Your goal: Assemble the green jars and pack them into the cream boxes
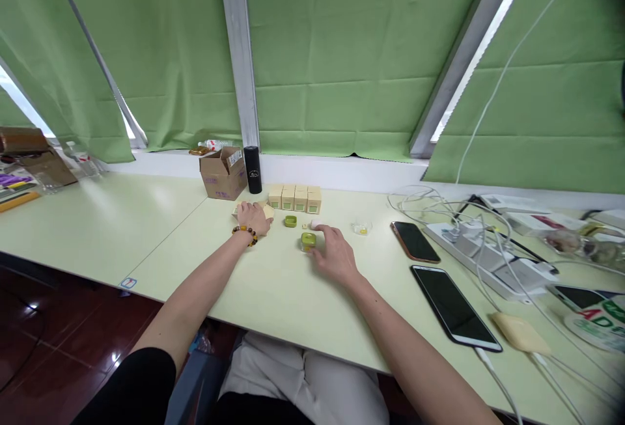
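My left hand [254, 218], a beaded bracelet at its wrist, rests with bent fingers on a small cream cardboard box [268, 210]; the hand covers most of it. My right hand [336, 254] is just right of a small square clear jar with a green top [308, 240]. Its thumb and index finger are apart, the thumb close by the jar; I cannot tell whether it touches. A small pale thing [315, 223] lies by the index fingertip. Between the hands sit a green square lid or cup [290, 221] and a tiny yellowish piece [305, 226].
Several cream boxes [295, 198] stand in a row behind, beside a black bottle [252, 170] and an open carton [223, 174]. A clear container [362, 228] sits right. Further right are a phone [415, 241], a larger phone [455, 306] and a cabled power strip [478, 259].
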`<state>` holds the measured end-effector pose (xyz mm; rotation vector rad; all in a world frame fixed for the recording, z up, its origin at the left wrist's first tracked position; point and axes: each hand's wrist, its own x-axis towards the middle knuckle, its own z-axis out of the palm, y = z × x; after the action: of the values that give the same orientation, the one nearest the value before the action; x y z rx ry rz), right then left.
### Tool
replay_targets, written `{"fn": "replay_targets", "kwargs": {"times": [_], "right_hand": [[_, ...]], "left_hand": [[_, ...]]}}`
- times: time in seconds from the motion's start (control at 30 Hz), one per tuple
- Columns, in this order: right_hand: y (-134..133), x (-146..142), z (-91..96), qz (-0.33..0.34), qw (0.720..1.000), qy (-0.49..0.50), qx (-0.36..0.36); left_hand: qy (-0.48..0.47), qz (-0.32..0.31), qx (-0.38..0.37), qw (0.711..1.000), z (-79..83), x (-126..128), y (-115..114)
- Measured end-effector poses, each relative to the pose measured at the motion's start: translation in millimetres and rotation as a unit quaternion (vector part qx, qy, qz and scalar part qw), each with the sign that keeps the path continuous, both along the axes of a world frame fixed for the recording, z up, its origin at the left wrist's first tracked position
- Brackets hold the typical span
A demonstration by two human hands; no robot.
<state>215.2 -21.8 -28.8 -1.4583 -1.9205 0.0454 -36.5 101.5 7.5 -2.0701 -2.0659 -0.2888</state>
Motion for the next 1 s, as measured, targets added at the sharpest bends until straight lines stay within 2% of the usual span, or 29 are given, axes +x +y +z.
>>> {"fn": "replay_targets", "kwargs": {"times": [0.13, 0.23, 0.3, 0.4, 0.5, 0.57, 0.67, 0.8, 0.9, 1.0], "right_hand": [[-5, 0, 8.9, 0.026, 0.993, 0.042, 0.105], [-9, -4, 13.8, 0.043, 0.979, 0.084, 0.181], [-11, -9, 16.2, 0.054, 0.972, 0.113, 0.201], [-14, -17, 18.6, 0.065, 0.969, 0.162, 0.175], [-15, -23, 18.0, 0.074, 0.967, 0.215, 0.113], [-15, -26, 14.9, 0.088, 0.962, 0.246, 0.083], [-16, -29, 9.2, 0.103, 0.948, 0.293, 0.073], [-20, -27, 12.8, 0.127, 0.938, 0.299, 0.124], [-24, -21, 22.2, 0.133, 0.943, 0.202, 0.228], [-23, -14, 26.8, 0.136, 0.938, 0.083, 0.309]], "left_hand": [[-0.018, 0.006, 0.041, 0.999, 10.5, -3, -17], [-0.034, -0.043, 0.122, 0.991, 19.3, -6, -41], [-0.057, -0.093, 0.186, 0.976, 24.0, -6, -59], [-0.096, -0.213, 0.312, 0.921, 25.5, 2, -85], [-0.108, -0.332, 0.437, 0.829, 18.5, 18, -101], [-0.119, -0.383, 0.481, 0.779, 11.0, 30, -103], [-0.139, -0.437, 0.505, 0.731, 0.3, 44, -98], [-0.143, -0.493, 0.487, 0.707, -8.6, 46, -87], [-0.166, -0.528, 0.463, 0.692, -12.4, 39, -82], [-0.193, -0.536, 0.442, 0.693, -14.0, 31, -81]]}}
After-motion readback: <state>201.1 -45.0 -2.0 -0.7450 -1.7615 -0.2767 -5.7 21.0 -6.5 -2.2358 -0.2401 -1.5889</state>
